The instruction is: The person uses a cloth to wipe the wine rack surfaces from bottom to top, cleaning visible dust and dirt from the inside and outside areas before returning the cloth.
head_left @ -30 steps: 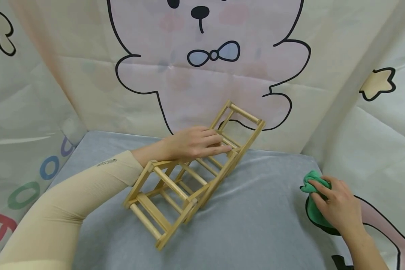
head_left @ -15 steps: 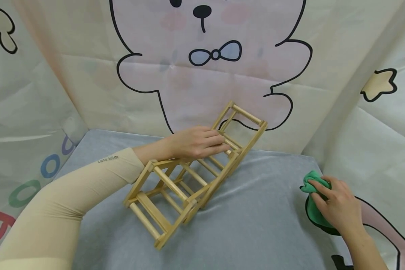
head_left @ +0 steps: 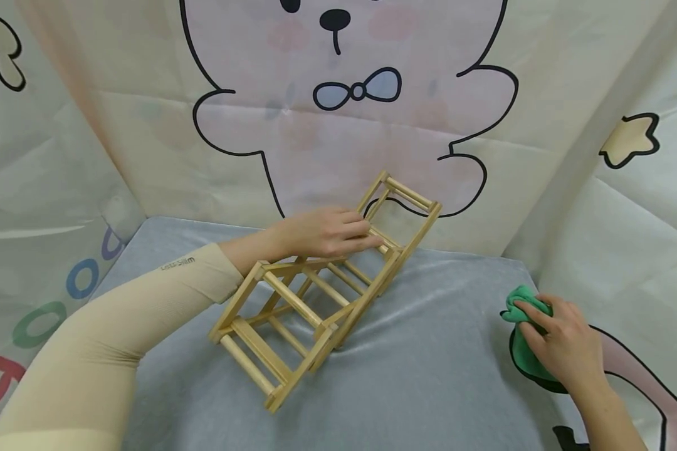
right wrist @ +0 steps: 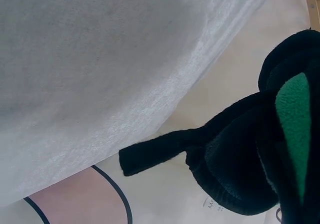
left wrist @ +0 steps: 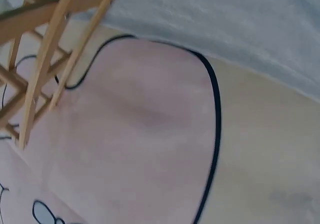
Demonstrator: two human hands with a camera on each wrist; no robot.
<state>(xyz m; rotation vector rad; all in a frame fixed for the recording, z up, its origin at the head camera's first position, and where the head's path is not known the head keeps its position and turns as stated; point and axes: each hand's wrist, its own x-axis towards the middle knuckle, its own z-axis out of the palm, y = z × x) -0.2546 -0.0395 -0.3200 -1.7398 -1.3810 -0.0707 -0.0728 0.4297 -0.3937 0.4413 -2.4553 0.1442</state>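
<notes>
A pale wooden rack [head_left: 321,326] with several round rungs stands tilted over the table in the head view, its far end raised towards the back wall. My left hand [head_left: 330,235] lies across its middle, with curled fingers gripping it near a rung; the fingertips are partly hidden. In the left wrist view the rack's bars [left wrist: 45,59] fill the upper left, and the hand is out of sight. At the right, my right hand [head_left: 566,338] holds a bunched green cloth [head_left: 527,304]. The right wrist view shows the cloth's dark side and a green patch [right wrist: 295,124].
A grey-blue cloth-covered table [head_left: 429,351] lies beneath. Printed fabric walls enclose it: a back wall [head_left: 361,138] with a bear figure, a left wall [head_left: 45,188] and a right wall [head_left: 626,238]. The right hand is close to the right wall.
The rack's near end has shifted slightly right and up, its tilt changing a little, with my left hand still on it. My right hand and the green cloth have stayed in place.
</notes>
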